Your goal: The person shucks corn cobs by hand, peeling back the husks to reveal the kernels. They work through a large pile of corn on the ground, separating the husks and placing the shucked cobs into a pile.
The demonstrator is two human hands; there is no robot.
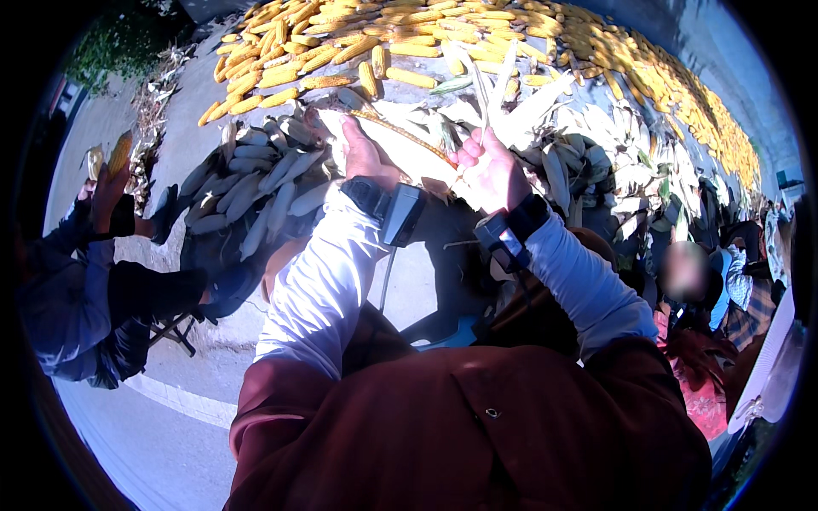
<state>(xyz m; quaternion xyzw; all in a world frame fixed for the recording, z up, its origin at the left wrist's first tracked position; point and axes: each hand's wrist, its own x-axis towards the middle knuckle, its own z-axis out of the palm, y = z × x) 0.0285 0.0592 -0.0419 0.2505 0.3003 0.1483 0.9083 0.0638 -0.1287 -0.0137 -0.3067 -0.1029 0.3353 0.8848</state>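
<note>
Between my hands is an ear of corn (411, 136), its husk partly opened so that a strip of yellow-orange kernels shows. My left hand (370, 158) is closed around its left side, thumb up; the fingers beneath are mostly hidden. At the ear's right end my right hand (494, 175) has its fingers curled in a pinch on pale husk leaves (484, 89), which stick up above it. Strong sunlight washes out the husk under both hands. Several ears still in their pale husks (247, 183) lie in a heap just left of my left hand.
Bare yellow cobs (409, 43) cover the ground at the far side. Loose husks (588, 162) are heaped to the right. At left, a seated co-worker's hand (106, 192) holds an ear of corn (120, 153). Another person in red (703, 375) is close on my right.
</note>
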